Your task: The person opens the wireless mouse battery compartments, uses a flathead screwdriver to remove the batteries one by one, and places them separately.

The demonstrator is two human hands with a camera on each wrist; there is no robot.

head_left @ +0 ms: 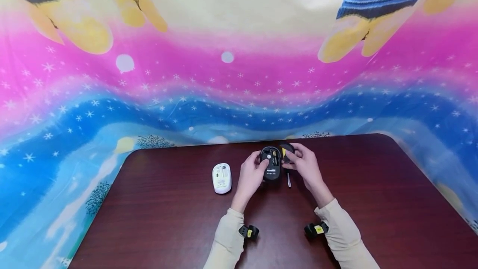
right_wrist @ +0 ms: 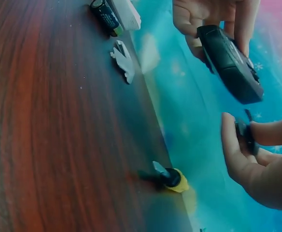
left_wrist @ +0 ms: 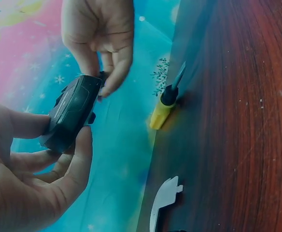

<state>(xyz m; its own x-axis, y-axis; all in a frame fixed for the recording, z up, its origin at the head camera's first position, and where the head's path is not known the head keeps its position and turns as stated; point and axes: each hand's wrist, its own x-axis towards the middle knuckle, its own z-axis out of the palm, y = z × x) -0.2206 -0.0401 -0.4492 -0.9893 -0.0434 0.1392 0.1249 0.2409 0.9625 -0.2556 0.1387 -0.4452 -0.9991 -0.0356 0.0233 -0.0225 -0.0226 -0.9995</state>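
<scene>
My left hand (head_left: 251, 173) grips a black computer mouse (head_left: 271, 173) above the table, its underside showing in the head view. A battery (head_left: 275, 158) lies in the mouse's uncovered compartment. Close by on the right, my right hand (head_left: 305, 165) pinches a small dark cover (right_wrist: 245, 137) between thumb and fingers. Mouse and cover are apart in the right wrist view. Below the right hand lies a screwdriver (head_left: 288, 180) with a yellow and black handle (left_wrist: 162, 111), partly hidden by that hand in the head view.
A white mouse (head_left: 222, 184) lies underside up to the left. A loose white cover piece (right_wrist: 124, 63) and a dark battery (right_wrist: 105, 18) rest on the wooden table (head_left: 164, 219). A printed cloth (head_left: 239, 82) hangs behind the table's back edge.
</scene>
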